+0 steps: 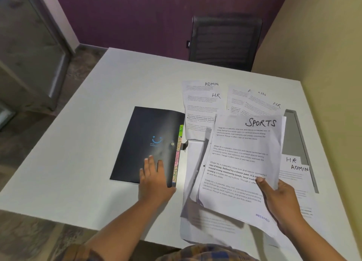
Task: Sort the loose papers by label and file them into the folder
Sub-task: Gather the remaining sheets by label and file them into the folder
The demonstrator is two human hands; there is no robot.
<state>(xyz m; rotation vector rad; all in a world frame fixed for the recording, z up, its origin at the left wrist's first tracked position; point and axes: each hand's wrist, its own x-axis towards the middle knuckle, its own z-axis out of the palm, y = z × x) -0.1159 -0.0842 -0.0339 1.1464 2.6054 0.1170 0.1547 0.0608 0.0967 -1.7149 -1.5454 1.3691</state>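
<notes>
Folder (145, 143), black, closed, flat on the table (78, 162); coloured label tabs (177, 156) protrude along its 3 o'clock edge. Left hand (153, 179) rests on its near corner, fingers straight. Right hand (278, 198) grips a sheaf (241, 158) topped SPORTS, at the folder's 3 o'clock. Loose ADMIN/HR sheets (201, 103) lie at its 1 o'clock.

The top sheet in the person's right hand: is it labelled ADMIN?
No, the top sheet held by the right hand reads SPORTS at its head.
</notes>
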